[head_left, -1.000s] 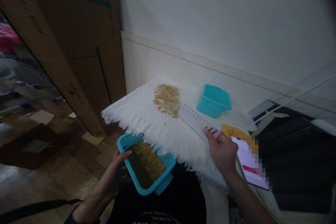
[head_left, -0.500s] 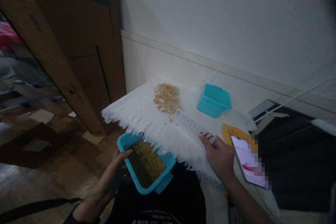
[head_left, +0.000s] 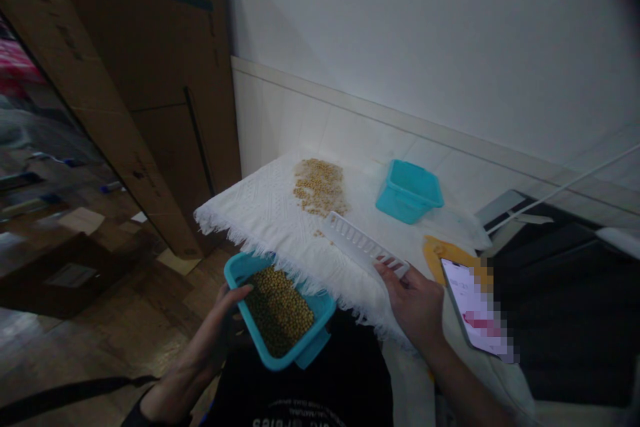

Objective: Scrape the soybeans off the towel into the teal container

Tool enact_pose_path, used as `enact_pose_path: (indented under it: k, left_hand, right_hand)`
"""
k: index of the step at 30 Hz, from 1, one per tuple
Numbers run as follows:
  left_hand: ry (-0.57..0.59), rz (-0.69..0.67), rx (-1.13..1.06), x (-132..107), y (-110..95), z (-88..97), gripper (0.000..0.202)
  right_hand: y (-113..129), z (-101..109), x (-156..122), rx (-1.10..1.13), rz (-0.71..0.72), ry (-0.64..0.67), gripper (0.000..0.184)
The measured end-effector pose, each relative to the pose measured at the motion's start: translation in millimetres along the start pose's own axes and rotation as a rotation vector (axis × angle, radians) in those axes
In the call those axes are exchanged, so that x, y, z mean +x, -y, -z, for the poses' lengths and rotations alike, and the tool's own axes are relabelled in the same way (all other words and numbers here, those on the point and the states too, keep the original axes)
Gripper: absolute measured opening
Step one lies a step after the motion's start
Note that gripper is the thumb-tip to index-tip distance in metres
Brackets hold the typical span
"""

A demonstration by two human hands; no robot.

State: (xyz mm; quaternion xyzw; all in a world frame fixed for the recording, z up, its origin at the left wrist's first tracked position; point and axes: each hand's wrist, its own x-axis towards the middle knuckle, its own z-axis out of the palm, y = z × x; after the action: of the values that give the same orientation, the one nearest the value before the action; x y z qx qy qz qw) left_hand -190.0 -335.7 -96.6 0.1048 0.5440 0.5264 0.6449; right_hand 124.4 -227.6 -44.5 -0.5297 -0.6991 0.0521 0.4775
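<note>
1. Presently, right hand [head_left: 417,303] closed on the near end of a slotted white strip [head_left: 349,242]; strip slants over the white cloth [head_left: 260,197], far end just beside the loose beans [head_left: 320,187].

2. Left hand [head_left: 226,312] grips a blue tub [head_left: 280,363], thumb over the rim, other fingers mostly hidden. Tub is below the cloth's front edge, partly under its fringe [head_left: 240,239] — heaped beans [head_left: 285,310] inside.

3. Loose beans: main patch toward the back of the cloth, a few strays nearer its front, by the strip's tip. Second tub [head_left: 400,207] stands toward the cloth's right back, apart from the beans.

4. Step in hand (judged): raking loose beans along the cloth with the strip. Whether the strip presses on the weave, cannot tell. Next move calls for a low, flat edge, lest beans slip under — and a steady tub.

5. Writing: phone [head_left: 467,313], toward the right of the cloth, shows digits too blurred to trust, part pixelated. Cardboard box [head_left: 165,47], left of the cloth: large teal mark, maybe 2 or Z; small print illegible. Shirt [head_left: 300,383], in front of the cloth: upside-down print, seemingly "NATURAL". No brand legible.
</note>
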Motion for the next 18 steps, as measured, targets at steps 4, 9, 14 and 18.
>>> enact_pose_path:
  k: [4, 9, 14, 18]
  left_hand:
    - [-0.058, -0.003, -0.004, 0, 1, -2.1, 0.084]
    - [-0.067, 0.016, 0.021, 2, 0, -2.1, 0.089]
    - [-0.063, 0.021, 0.019, 3, 1, 0.4, 0.09]
    - [-0.027, -0.002, 0.001, 3, 4, 2.2, 0.09]
  right_hand:
    - [0, 2, -1, 0.029, -0.035, 0.018, 0.058]
    - [2, 1, -2, 0.073, -0.051, 0.045, 0.052]
    - [4, -4, 1, 0.103, -0.053, 0.061, 0.049]
    - [5, -9, 5, 0.111, -0.067, 0.081, 0.051]
